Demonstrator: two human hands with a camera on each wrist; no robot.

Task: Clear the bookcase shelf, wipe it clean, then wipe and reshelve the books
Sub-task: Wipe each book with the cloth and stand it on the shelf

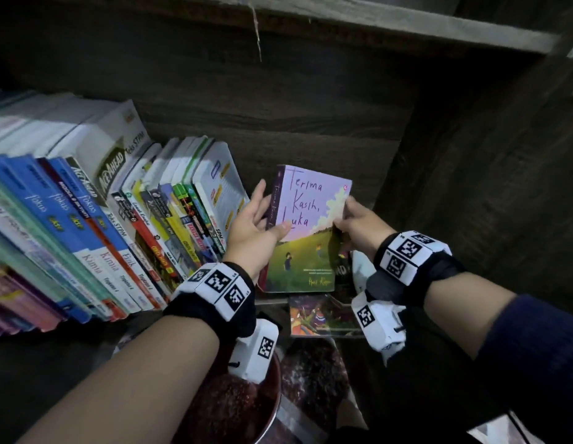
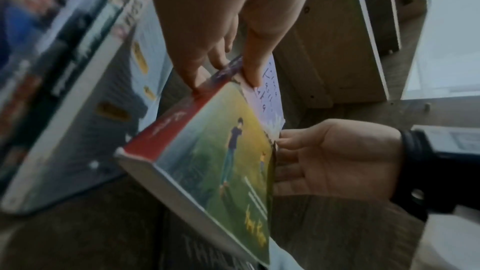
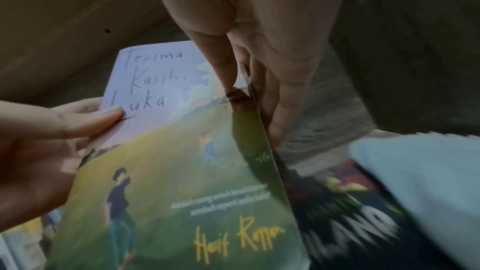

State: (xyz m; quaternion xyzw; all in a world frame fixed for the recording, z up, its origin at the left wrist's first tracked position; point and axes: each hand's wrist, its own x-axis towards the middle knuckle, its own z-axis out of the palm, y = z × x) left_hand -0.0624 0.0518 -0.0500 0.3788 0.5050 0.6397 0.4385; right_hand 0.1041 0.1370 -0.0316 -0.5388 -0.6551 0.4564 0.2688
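Held upright between both hands inside the dark wooden bookcase shelf: a paperback novel with a lilac sky and green meadow on its cover, handwritten-style title "Terima Kasih, Luka" at the top, yellow author's name at the bottom. Gripped at the spine side by the left hand, thumb laid across the front cover beside the word "Luka", fingers reaching behind along the purple-and-red spine. Pinched at the opposite, page-edge side by the right hand, thumb on the front cover, fingers curled behind the back cover. Tilted slightly, top leaning away, in the gap between the shelf's right side wall and a row of leaning textbooks with blue, white and green spines filling the left part of the shelf. Just beside the left hand, the last white-covered workbook with yellow labels of that row, apart from the novel. Under and in front of the novel, lying flat: a dark-covered book with large pale lettering and a book with a colourful illustrated cover. Over the dark book in the right wrist view, a pale blue blurred shape, too smeared to identify. Black wrist straps with white marker-coded blocks on both forearms; a dark blue sleeve on the right arm.
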